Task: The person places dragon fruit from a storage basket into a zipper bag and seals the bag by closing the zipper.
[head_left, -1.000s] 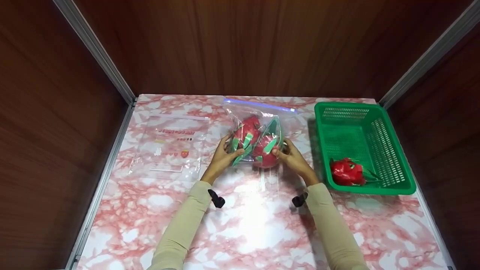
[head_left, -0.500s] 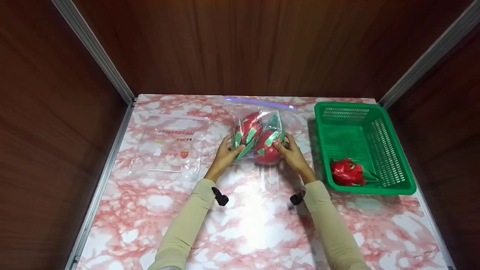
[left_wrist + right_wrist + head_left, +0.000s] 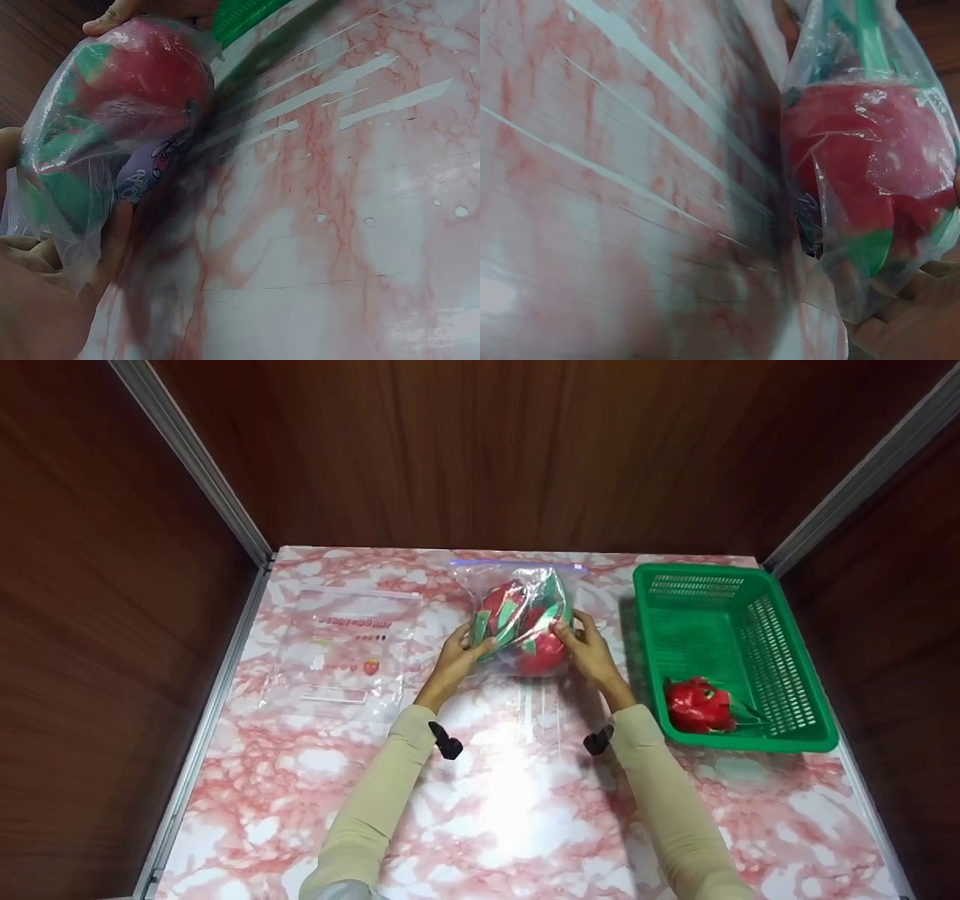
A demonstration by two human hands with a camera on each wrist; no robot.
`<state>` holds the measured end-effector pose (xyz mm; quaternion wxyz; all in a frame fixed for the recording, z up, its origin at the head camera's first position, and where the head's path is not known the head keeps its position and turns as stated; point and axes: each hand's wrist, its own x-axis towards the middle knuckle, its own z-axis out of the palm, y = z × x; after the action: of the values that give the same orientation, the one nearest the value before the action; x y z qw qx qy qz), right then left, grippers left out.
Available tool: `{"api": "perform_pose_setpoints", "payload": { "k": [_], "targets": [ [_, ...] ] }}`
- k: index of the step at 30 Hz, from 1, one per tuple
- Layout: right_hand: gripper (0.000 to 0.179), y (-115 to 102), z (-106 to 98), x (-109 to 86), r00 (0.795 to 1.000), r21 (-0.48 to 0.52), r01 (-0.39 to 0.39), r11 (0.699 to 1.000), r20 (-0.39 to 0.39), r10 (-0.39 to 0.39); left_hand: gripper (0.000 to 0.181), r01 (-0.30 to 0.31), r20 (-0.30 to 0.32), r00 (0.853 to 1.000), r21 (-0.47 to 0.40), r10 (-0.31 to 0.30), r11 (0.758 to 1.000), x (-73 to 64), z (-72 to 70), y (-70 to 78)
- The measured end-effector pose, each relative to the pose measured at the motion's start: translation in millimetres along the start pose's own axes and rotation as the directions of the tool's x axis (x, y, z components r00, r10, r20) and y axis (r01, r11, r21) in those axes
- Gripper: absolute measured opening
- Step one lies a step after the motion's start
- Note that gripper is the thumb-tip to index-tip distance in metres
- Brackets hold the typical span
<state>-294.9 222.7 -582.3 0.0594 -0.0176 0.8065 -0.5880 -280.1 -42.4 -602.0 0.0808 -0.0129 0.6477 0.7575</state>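
Two red dragon fruits with green leaf scales, one on the left (image 3: 495, 601) and one on the right (image 3: 546, 652), sit inside a clear zip bag (image 3: 461, 577). A blue-purple zip strip runs along the bag's far edge. My left hand (image 3: 455, 661) grips the bag's left side, thumb on the near face. On the other side my right hand (image 3: 592, 652) holds the bag, its thumb over the right dragon fruit. In the left wrist view, a purple printed patch (image 3: 146, 169) shows low on the bag. The right wrist view shows the plastic wrapped closely about the red fruit (image 3: 877, 150).
A green plastic basket (image 3: 641, 660) stands at the right, with another dragon fruit (image 3: 699, 705) in its near left corner. Flat on the marbled table (image 3: 300, 817) at the left lies a second clear zip bag (image 3: 341, 649) with red print. Dark wooden panels (image 3: 480, 457) enclose the table.
Both hands have moved the bag of dragon fruits a little away from the body and tipped it, so its near face turns more toward the head camera. The basket and flat bag stay put.
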Motion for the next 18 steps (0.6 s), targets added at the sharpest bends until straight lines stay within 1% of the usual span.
{"api": "perform_pose_setpoints", "payload": {
  "k": [4, 6, 8, 10, 13, 15, 18],
  "targets": [
    [0.063, -4.5, -4.5, 6.0, 1.0, 0.001, 0.002, 1.0, -0.028, -0.002, 0.067, 0.002, 0.006, 1.0, 0.006, -0.002, 1.0, 4.6, 3.2, 5.1],
    [0.063, -6.6, -4.9, 8.2, 0.999, 0.006, 0.012, 1.0, -0.049, -0.012, 0.065, -0.013, 0.001, 1.0, 0.021, 0.013, 1.0, 7.9, 5.2, 8.0],
    [0.062, -8.2, -5.6, 10.5, 0.998, 0.003, 0.015, 1.0, -0.066, -0.014, 0.062, -0.03, -0.004, 1.0, 0.051, 0.03, 0.998, 11.7, 6.6, 10.5],
    [0.061, -9.8, -6.7, 13.0, 0.996, 0.002, 0.013, 1.0, -0.084, -0.013, 0.059, -0.049, -0.009, 0.999, 0.1, 0.05, 0.994, 16.7, 7.6, 12.1],
    [0.061, -11.4, -7.5, 17.5, 0.994, -0.003, 0.01, 1.0, -0.108, -0.01, 0.058, -0.055, -0.013, 0.998, 0.163, 0.058, 0.985, 22.0, 7.5, 14.4],
    [0.061, -12.2, -8.2, 20.7, 0.992, -0.002, 0.006, 1.0, -0.122, -0.006, 0.059, -0.054, -0.013, 0.998, 0.181, 0.057, 0.982, 25.7, 7.7, 15.2],
    [0.062, -12.1, -9.2, 25.6, 0.991, -0.004, -0.004, 1.0, -0.131, 0.003, 0.059, -0.049, -0.019, 0.998, 0.188, 0.054, 0.981, 29.8, 8.6, 16.8]
  ]
}}
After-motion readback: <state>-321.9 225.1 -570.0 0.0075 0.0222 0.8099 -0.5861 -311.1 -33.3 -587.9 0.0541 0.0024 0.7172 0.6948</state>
